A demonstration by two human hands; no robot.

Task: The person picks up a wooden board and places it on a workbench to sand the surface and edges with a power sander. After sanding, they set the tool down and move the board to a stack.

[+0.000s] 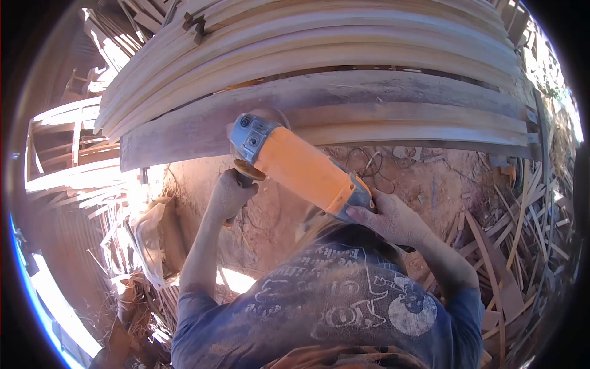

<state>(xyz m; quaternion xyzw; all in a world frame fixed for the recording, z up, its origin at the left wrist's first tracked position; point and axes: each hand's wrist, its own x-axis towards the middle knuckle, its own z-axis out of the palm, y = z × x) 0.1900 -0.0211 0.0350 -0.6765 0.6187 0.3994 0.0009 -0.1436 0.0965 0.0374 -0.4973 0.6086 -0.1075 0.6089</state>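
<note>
An orange angle grinder (310, 169) with a grey head lies slantwise in front of me, its head at the upper left. My left hand (232, 195) is closed around the dark side handle near the head. At the back end, my right hand (393, 216) wraps the grey rear grip, with the thumb on top. The round disc (275, 115) shows partly beyond the head and overlaps the face of a wide wooden board (184, 126). The grinder's head hides the rest of the disc.
Several long, curved-looking wooden lengths (369, 37) lie side by side beyond the board. Wood offcuts (510, 264) are heaped at right, and more scraps (114, 203) lie at left beside a pale sack (147, 240). A thin dark cable (376, 175) loops on the dusty ground.
</note>
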